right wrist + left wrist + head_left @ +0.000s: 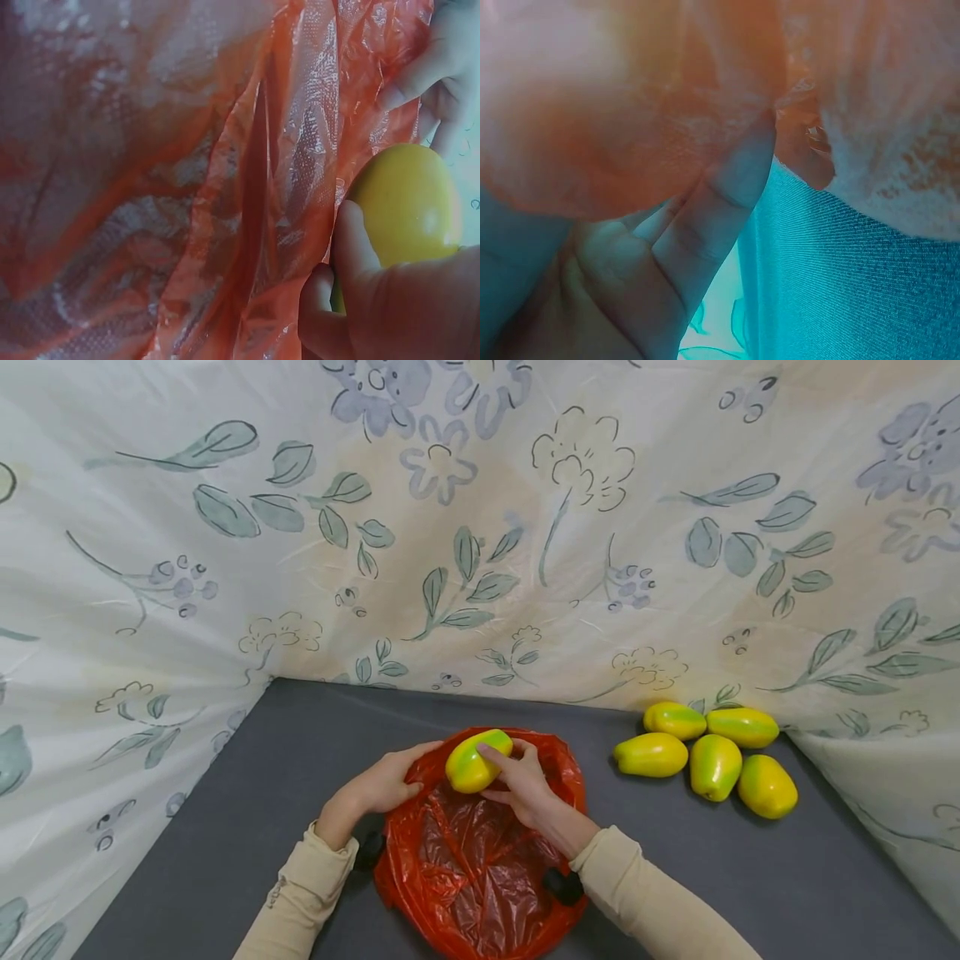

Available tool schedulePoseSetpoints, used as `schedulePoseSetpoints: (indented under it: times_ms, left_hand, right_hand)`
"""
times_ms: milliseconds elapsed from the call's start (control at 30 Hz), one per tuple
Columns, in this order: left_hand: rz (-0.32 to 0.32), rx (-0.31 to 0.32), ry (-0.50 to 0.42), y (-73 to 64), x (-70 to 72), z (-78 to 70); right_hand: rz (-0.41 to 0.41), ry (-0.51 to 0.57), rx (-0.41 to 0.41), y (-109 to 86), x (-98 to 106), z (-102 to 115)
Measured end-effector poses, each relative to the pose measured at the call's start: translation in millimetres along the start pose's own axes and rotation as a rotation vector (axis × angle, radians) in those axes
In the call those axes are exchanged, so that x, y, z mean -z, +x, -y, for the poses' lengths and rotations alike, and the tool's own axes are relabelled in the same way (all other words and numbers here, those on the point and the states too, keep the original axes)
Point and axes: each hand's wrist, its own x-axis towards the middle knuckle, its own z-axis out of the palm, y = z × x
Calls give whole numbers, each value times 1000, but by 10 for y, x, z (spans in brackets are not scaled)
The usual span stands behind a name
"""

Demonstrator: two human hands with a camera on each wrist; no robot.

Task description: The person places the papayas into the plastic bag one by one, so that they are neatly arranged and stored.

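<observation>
A red plastic bag (480,868) lies with its mouth spread wide on the dark table. My right hand (531,783) grips a glossy yellow-green papaya (467,768) above the far part of the bag's mouth. In the right wrist view the thumb and fingers wrap the papaya (409,199) beside the crinkled red plastic (300,187). At the bag's far left rim, my left hand (386,783) holds the plastic. The left wrist view shows its fingers (720,202) against the thin film (630,112), which hides some of them.
Several more yellow-green papayas (715,768) lie grouped at the table's back right, to the right of the bag. A floral cloth (480,560) hangs behind the dark table (247,827) and along both sides. Dark wrist devices (562,887) sit close to the bag's sides.
</observation>
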Motion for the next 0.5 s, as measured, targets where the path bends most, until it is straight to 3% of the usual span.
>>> schedulePoseSetpoints:
  times_ms: [500]
  left_hand:
    - [-15, -23, 46, 3, -6, -8]
  right_hand:
    - [-12, -4, 0, 53, -89, -64]
